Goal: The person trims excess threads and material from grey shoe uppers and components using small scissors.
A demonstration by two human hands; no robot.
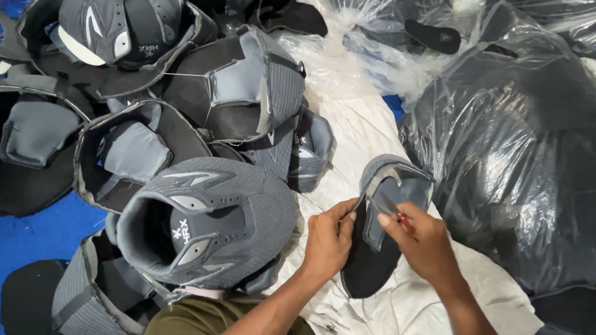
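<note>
My left hand [329, 239] pinches the grey shoe upper [382, 214] edge; right hand [421, 239] fingers closed on a small red-handled tool [399, 217] against it.

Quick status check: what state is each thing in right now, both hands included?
Left hand: gripping the edge of the grey shoe upper.
Right hand: pinching a small red-handled tool against the upper.
Grey shoe upper: unfinished, no sole, held over the white cloth.
Pile of shoe uppers: heaped loosely, unsoled.
Clear plastic bag: full of dark pieces.
</note>
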